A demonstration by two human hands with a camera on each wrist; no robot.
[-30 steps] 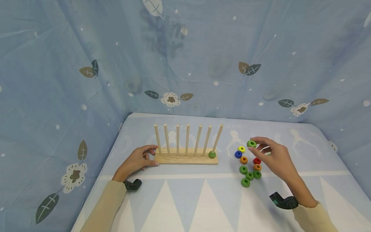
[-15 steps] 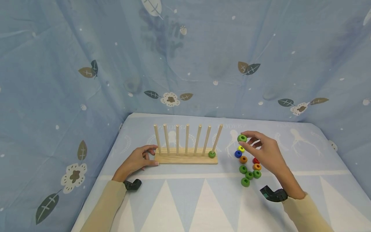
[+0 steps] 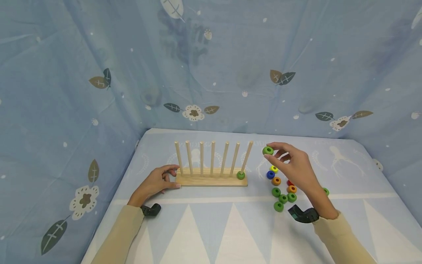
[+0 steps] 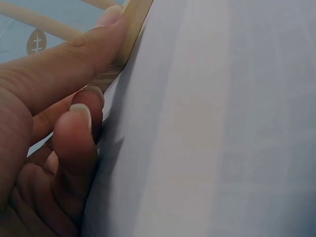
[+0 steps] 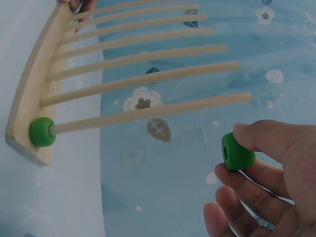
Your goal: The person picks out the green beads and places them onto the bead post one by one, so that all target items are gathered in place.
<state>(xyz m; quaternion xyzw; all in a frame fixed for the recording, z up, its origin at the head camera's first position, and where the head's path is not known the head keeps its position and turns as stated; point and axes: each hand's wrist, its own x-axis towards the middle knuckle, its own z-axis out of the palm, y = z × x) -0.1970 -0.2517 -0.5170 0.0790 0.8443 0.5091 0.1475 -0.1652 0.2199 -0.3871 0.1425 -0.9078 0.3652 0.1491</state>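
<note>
A wooden peg board (image 3: 211,181) with several upright pegs stands on the table; one green bead (image 3: 241,175) sits at the foot of its rightmost peg. My left hand (image 3: 159,180) grips the board's left end, thumb at the front corner and index finger at the back. In the left wrist view the thumb (image 4: 74,61) lies along the board's edge. My right hand (image 3: 293,163) pinches another green bead (image 5: 238,152) between thumb and fingers. That bead is in the air, right of the rightmost peg's tip (image 5: 244,97) and apart from it, its hole facing the pegs in the right wrist view.
Loose beads lie below my right hand: a yellow one (image 3: 274,169), a blue one (image 3: 270,175), orange ones (image 3: 276,181), a partly hidden red one (image 3: 289,182) and several green ones (image 3: 278,206). Another green bead (image 3: 326,191) shows beside the right wrist. A patterned cloth (image 3: 230,73) hangs behind the table.
My right hand has moved left and up with its green bead, nearer the rightmost peg. A green bead beside the right wrist has come into sight. The left hand stays on the board.
</note>
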